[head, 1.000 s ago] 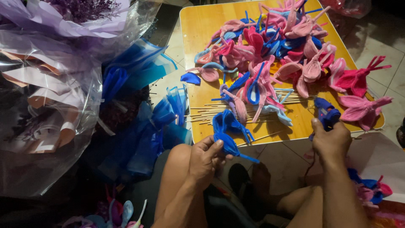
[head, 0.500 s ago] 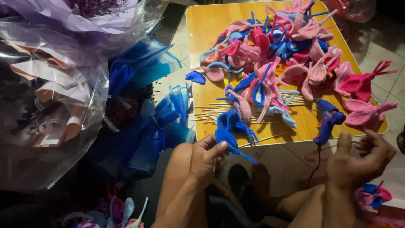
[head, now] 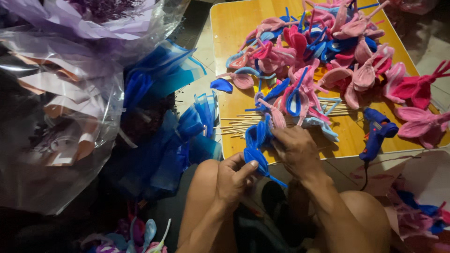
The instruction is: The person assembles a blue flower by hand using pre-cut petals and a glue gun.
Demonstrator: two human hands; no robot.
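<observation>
Since a moment ago the right hand [head: 296, 151] has let go of the blue glue gun [head: 376, 133] — now lying on the yellow table [head: 239, 23] at its near right edge — and closed its fingers on the blue pipe-cleaner flower [head: 257, 149]. At the table's near edge, the left hand [head: 234, 177] pinches that flower's lower petal, beside thin wooden sticks [head: 236, 124] and a pink-and-blue petal pile [head: 328, 51].

1. I take this for a home craft corner on a tiled floor [head: 199, 51].
2. Ahead of my hands, a low yellow table [head: 239, 23] carries heaped pink and blue pipe-cleaner flowers [head: 323, 51], thin sticks [head: 234, 125] and a blue glue gun [head: 377, 131].
3. Left of my hands, wrapped bouquets [head: 56, 84] crowd together.
</observation>
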